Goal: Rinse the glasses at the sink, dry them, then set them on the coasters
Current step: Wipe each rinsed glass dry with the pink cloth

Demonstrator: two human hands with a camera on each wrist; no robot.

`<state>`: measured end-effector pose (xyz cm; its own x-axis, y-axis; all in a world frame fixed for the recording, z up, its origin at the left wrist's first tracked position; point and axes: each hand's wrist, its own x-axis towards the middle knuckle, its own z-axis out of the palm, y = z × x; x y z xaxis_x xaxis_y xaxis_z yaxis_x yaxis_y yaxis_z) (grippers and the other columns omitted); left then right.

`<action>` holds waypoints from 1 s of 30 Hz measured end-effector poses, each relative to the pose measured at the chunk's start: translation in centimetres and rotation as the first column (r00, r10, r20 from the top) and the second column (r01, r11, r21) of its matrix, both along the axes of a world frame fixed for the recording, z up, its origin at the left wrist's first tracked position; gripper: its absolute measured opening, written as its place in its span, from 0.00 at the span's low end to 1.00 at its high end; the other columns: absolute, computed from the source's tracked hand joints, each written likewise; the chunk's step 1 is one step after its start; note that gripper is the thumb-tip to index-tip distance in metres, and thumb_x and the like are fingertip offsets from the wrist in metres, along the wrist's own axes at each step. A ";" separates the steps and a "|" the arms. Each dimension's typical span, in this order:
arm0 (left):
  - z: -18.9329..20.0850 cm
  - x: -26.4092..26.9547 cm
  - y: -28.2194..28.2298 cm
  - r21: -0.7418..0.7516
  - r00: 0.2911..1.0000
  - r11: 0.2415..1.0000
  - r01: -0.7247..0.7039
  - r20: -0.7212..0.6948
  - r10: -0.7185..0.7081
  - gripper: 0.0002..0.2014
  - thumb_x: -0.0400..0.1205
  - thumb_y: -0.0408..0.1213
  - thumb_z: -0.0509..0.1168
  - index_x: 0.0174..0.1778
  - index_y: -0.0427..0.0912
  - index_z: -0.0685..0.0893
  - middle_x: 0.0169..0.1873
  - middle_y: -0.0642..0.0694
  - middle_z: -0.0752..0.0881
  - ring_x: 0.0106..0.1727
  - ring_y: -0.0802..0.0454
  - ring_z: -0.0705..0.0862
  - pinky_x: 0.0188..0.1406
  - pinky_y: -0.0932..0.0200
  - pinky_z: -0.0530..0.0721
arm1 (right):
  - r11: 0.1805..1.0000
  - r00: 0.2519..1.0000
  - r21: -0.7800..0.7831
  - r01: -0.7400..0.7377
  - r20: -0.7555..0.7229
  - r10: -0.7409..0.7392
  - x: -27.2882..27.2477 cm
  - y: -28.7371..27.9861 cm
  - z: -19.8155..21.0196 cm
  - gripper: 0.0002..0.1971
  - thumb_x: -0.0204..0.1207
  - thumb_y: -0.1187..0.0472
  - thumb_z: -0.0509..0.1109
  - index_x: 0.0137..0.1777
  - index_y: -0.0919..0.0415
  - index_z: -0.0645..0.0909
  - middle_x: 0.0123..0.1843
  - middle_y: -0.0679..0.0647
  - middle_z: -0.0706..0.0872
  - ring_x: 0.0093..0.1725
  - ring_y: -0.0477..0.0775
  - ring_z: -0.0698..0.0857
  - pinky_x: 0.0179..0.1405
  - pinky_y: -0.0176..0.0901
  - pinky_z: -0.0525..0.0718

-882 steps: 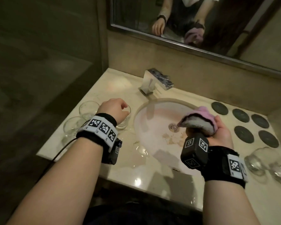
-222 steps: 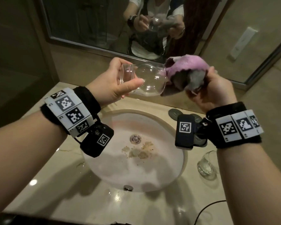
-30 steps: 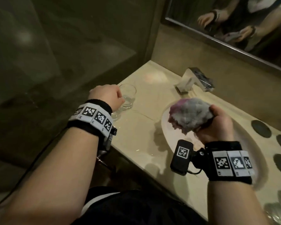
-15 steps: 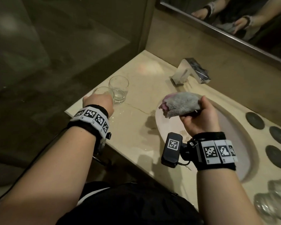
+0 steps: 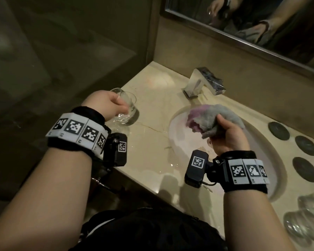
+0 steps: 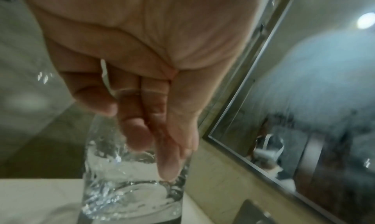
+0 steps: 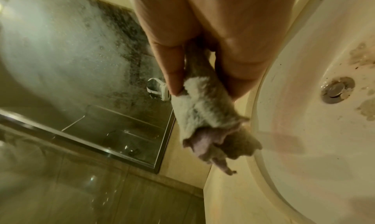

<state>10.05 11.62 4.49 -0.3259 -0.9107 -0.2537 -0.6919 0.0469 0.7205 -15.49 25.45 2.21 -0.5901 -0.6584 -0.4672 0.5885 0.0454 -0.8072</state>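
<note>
A clear tumbler (image 5: 130,110) stands at the left end of the marble counter (image 5: 152,142), and my left hand (image 5: 120,105) grips its upper part. In the left wrist view the fingers (image 6: 134,131) curl over the rim of that tumbler (image 6: 131,187); its thick base is just above or on the counter. My right hand (image 5: 223,127) holds a bunched pink and grey cloth (image 5: 212,116) over the left side of the sink (image 5: 272,156). The right wrist view shows the cloth (image 7: 205,115) pinched between thumb and fingers. Dark round coasters (image 5: 278,130) lie right of the basin.
A chrome faucet (image 5: 203,82) stands behind the basin, under a wall mirror (image 5: 261,24). More clear glasses (image 5: 308,220) sit blurred at the counter's near right. A glass partition (image 5: 71,51) borders the counter on the left. The sink drain (image 7: 336,89) has brown stains around it.
My left hand has closed round a tumbler at the counter's left end. My right hand with the cloth has stayed over the basin's left side.
</note>
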 end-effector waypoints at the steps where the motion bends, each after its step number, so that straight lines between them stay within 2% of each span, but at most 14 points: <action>1: 0.5 -0.3 0.2 0.032 0.998 0.999 0.020 -0.059 -0.018 0.04 0.78 0.39 0.70 0.39 0.50 0.88 0.41 0.56 0.89 0.46 0.56 0.84 0.49 0.58 0.77 | 1.000 1.000 0.007 0.016 -0.001 -0.016 -0.3 0.2 0.0 0.05 0.80 0.62 0.64 0.52 0.59 0.80 0.51 0.56 0.87 0.43 0.51 0.85 0.37 0.42 0.77; 3: 1.2 -1.0 0.5 0.082 0.989 0.994 0.075 -0.132 -0.064 0.04 0.80 0.41 0.68 0.43 0.49 0.89 0.42 0.56 0.90 0.45 0.57 0.84 0.44 0.59 0.76 | 0.998 0.998 -0.028 0.050 0.033 -0.049 -0.7 0.7 0.3 0.06 0.81 0.60 0.64 0.50 0.60 0.81 0.52 0.57 0.87 0.49 0.54 0.85 0.47 0.45 0.80; 5: 1.9 -1.7 0.5 0.107 0.980 0.987 0.123 -0.168 -0.104 0.05 0.79 0.42 0.68 0.44 0.49 0.89 0.43 0.55 0.90 0.47 0.56 0.85 0.46 0.57 0.77 | 0.994 0.994 -0.087 0.073 0.085 -0.066 -0.9 1.4 0.6 0.10 0.82 0.59 0.61 0.54 0.62 0.81 0.56 0.59 0.87 0.57 0.57 0.86 0.60 0.50 0.80; 6: 2.0 -2.2 0.5 0.122 0.976 0.983 0.135 -0.189 -0.111 0.05 0.79 0.43 0.68 0.44 0.49 0.89 0.43 0.55 0.91 0.47 0.56 0.85 0.48 0.57 0.77 | 0.991 0.993 -0.108 0.083 0.097 -0.073 -1.1 1.7 0.7 0.12 0.83 0.58 0.60 0.57 0.64 0.81 0.57 0.61 0.87 0.58 0.57 0.86 0.62 0.51 0.81; 10: 1.8 -4.7 0.8 0.306 0.922 0.941 0.145 -0.387 -0.016 0.06 0.78 0.42 0.69 0.47 0.47 0.88 0.44 0.54 0.91 0.47 0.55 0.83 0.48 0.55 0.75 | 0.973 0.978 -0.145 0.177 0.133 -0.158 -1.9 3.1 1.0 0.18 0.83 0.62 0.55 0.65 0.72 0.77 0.54 0.65 0.88 0.52 0.58 0.90 0.49 0.48 0.89; 13: 0.6 -7.6 1.5 0.455 0.845 0.873 0.177 -0.524 0.102 0.06 0.80 0.37 0.65 0.49 0.45 0.87 0.43 0.52 0.91 0.42 0.57 0.82 0.41 0.58 0.73 | 0.970 0.975 -0.145 0.197 0.132 -0.178 -2.5 4.3 1.7 0.18 0.84 0.62 0.52 0.58 0.73 0.79 0.45 0.65 0.91 0.42 0.57 0.91 0.34 0.43 0.89; 14: 0.3 -8.7 1.8 0.500 0.811 0.844 0.193 -0.565 0.149 0.06 0.81 0.36 0.64 0.48 0.45 0.86 0.40 0.53 0.91 0.40 0.58 0.81 0.38 0.61 0.72 | 0.969 0.977 -0.151 0.196 0.120 -0.179 -2.7 4.7 1.9 0.18 0.84 0.61 0.52 0.56 0.73 0.79 0.43 0.64 0.91 0.40 0.56 0.91 0.32 0.42 0.89; 16: -0.5 -11.0 2.2 0.615 0.733 0.753 0.234 -0.621 0.279 0.07 0.82 0.34 0.61 0.47 0.44 0.85 0.34 0.53 0.89 0.34 0.59 0.79 0.33 0.65 0.68 | 0.964 0.976 -0.154 0.217 0.069 -0.209 -3.3 5.6 2.4 0.18 0.85 0.60 0.52 0.53 0.71 0.81 0.42 0.63 0.91 0.40 0.55 0.91 0.40 0.44 0.88; 19: -1.6 -14.1 2.9 0.793 0.628 0.478 0.379 -0.599 0.496 0.09 0.82 0.37 0.61 0.43 0.45 0.87 0.34 0.54 0.86 0.28 0.60 0.79 0.28 0.67 0.67 | 0.949 0.952 -0.113 0.295 -0.043 -0.302 -4.7 6.9 2.8 0.17 0.85 0.58 0.54 0.50 0.65 0.84 0.45 0.61 0.91 0.46 0.55 0.90 0.56 0.50 0.83; 21: -2.2 -16.3 3.9 0.827 0.539 0.311 0.468 -0.546 0.641 0.08 0.78 0.37 0.63 0.41 0.44 0.88 0.35 0.56 0.87 0.28 0.60 0.80 0.29 0.66 0.68 | 0.931 0.936 -0.124 0.343 -0.036 -0.349 -5.7 7.8 2.9 0.17 0.85 0.57 0.55 0.56 0.65 0.83 0.49 0.61 0.91 0.51 0.56 0.89 0.58 0.50 0.84; 22: -2.3 -17.2 4.5 0.833 0.498 0.257 0.491 -0.510 0.702 0.07 0.76 0.37 0.64 0.41 0.43 0.88 0.35 0.56 0.88 0.29 0.60 0.80 0.31 0.65 0.67 | 0.925 0.932 -0.135 0.355 -0.028 -0.362 -6.3 8.3 2.8 0.17 0.85 0.56 0.54 0.58 0.64 0.82 0.51 0.60 0.90 0.52 0.56 0.89 0.57 0.50 0.85; 25: -2.0 -19.8 6.2 0.828 0.445 0.197 0.524 -0.464 0.766 0.08 0.75 0.38 0.65 0.40 0.41 0.88 0.33 0.54 0.86 0.31 0.60 0.78 0.34 0.65 0.63 | 0.918 0.927 -0.174 0.356 -0.056 -0.370 -8.0 9.6 2.8 0.21 0.86 0.52 0.51 0.61 0.64 0.80 0.53 0.60 0.89 0.53 0.57 0.88 0.56 0.52 0.84; 28: -1.8 -21.5 7.6 0.839 0.450 0.178 0.515 -0.441 0.776 0.07 0.72 0.36 0.65 0.40 0.41 0.87 0.32 0.54 0.87 0.29 0.60 0.78 0.35 0.65 0.61 | 0.936 0.925 -0.160 0.314 -0.170 -0.340 -9.7 10.0 3.0 0.24 0.86 0.48 0.50 0.60 0.66 0.80 0.51 0.62 0.87 0.50 0.60 0.85 0.52 0.54 0.80; 30: -1.8 -22.5 8.6 0.850 0.474 0.191 0.490 -0.444 0.760 0.07 0.71 0.35 0.65 0.42 0.41 0.86 0.34 0.55 0.88 0.28 0.60 0.79 0.34 0.64 0.62 | 0.966 0.931 -0.130 0.222 -0.266 -0.250 -10.7 9.7 3.7 0.25 0.85 0.46 0.52 0.66 0.66 0.77 0.55 0.64 0.83 0.52 0.61 0.81 0.49 0.54 0.78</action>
<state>-12.48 20.19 2.67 -0.7863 -0.2647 -0.5583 0.2224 -0.9643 0.1441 -26.17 35.11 5.86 -0.8310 -0.5176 -0.2038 0.3245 -0.1536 -0.9333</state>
